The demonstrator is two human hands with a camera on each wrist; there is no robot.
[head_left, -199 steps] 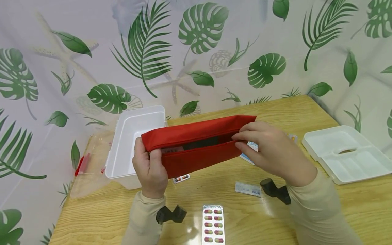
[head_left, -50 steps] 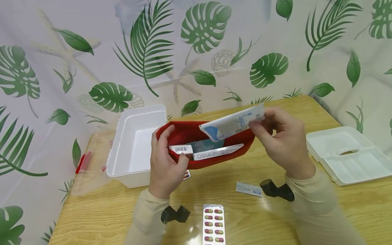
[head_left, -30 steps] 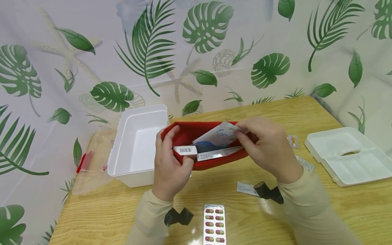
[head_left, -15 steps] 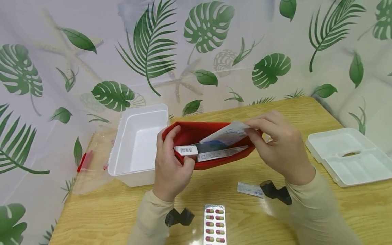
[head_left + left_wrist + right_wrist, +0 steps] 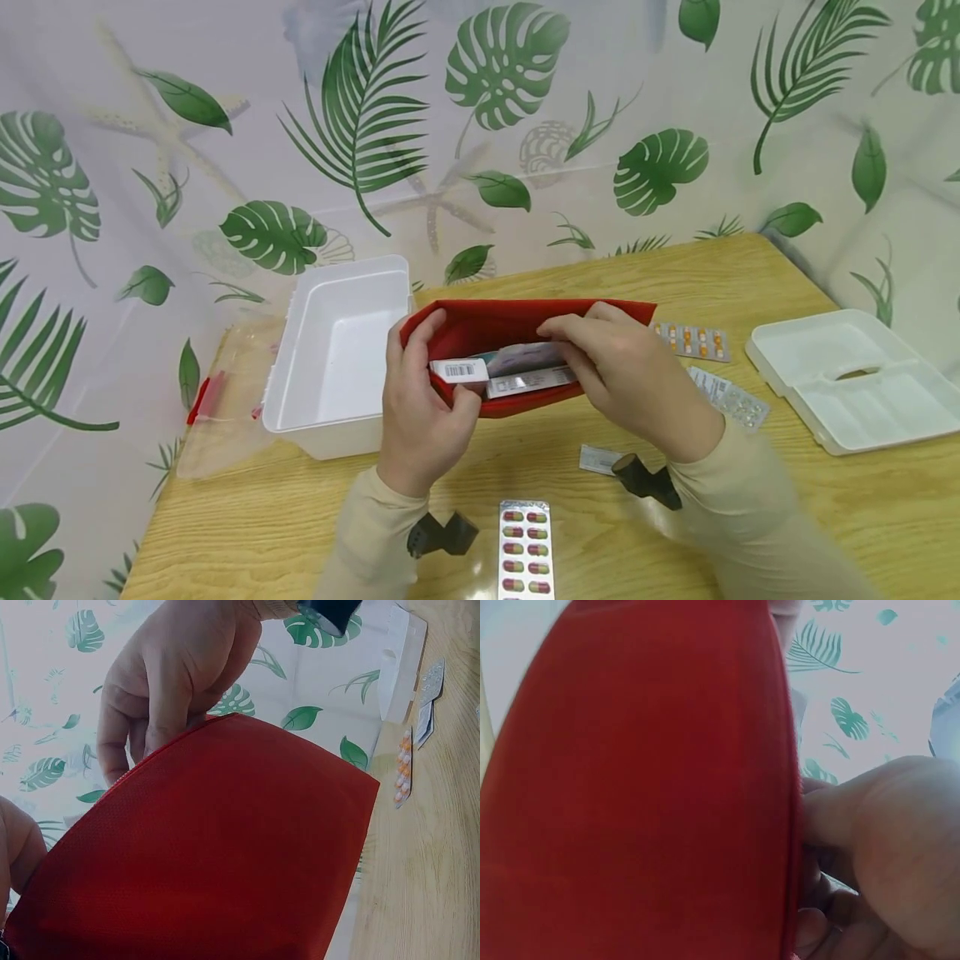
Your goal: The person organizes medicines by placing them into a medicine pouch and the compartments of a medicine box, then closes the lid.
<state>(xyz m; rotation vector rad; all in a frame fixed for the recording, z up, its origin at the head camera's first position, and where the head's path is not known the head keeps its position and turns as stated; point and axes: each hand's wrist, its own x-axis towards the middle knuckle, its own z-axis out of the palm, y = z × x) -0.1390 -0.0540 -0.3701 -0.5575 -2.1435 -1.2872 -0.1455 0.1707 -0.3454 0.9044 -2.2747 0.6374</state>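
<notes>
A red fabric pouch stands open on the wooden table. My left hand grips its left end, thumb inside the mouth and fingers on the near wall. My right hand reaches into the mouth from the right, fingers curled over a white and blue packet that lies low inside. Two white boxes sit beside it in the pouch. In both wrist views the pouch fills most of the picture.
An open white bin stands left of the pouch, and its white lid lies at the right. Blister packs lie near me and right of the pouch. A small sachet lies by my right wrist. A clear bag sits far left.
My right hand brought the white and blue packet down from above the pouch and pushed it deep inside. My left hand has kept hold of the pouch's left end.
</notes>
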